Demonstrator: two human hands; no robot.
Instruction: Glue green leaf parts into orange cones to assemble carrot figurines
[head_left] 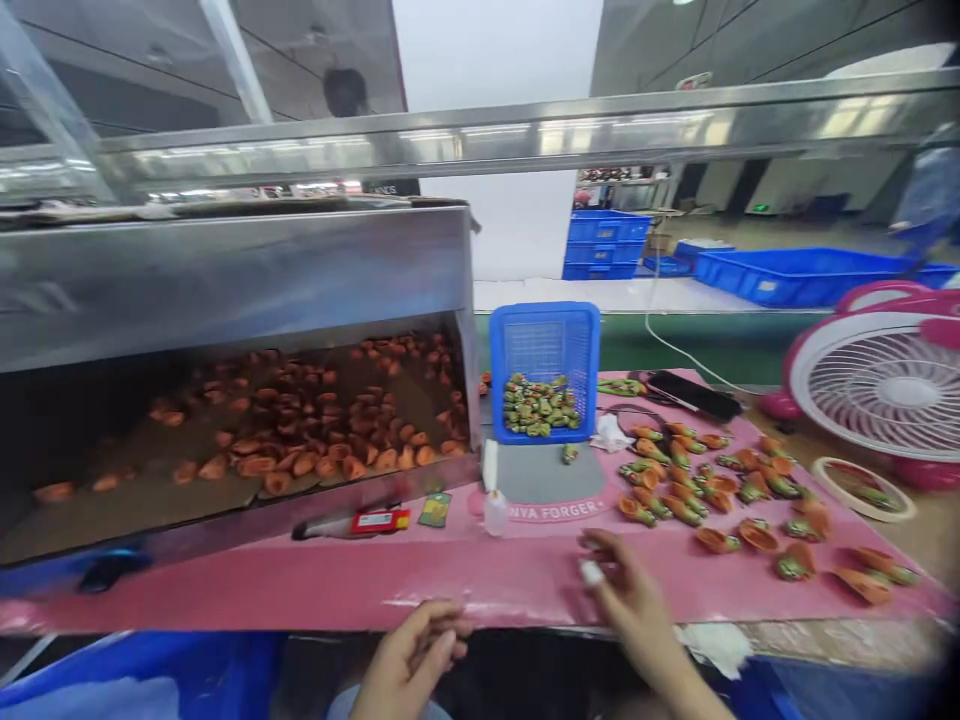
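My left hand [412, 655] hovers at the table's front edge, its fingers loosely curled and apart, with nothing visible in them. My right hand [626, 595] is over the pink mat [525, 575], half open and holding nothing that I can see; a white cover wraps one fingertip. To its right lie several orange cup-shaped pieces with green parts attached [757, 535]. Ahead, a blue basket [545, 310] holds many small green pieces [541, 405]. One loose green piece [570, 454] rests on a grey pad [529, 475]. A small clear bottle [496, 513] stands nearer my hands.
A metal box [240, 270] at left holds many orange pieces [322, 440]. A red-labelled tube [379, 522] and a green packet [435, 509] lie before it. At right are a black phone [694, 395], a pink fan [900, 385] and a round ring-shaped dish [825, 470].
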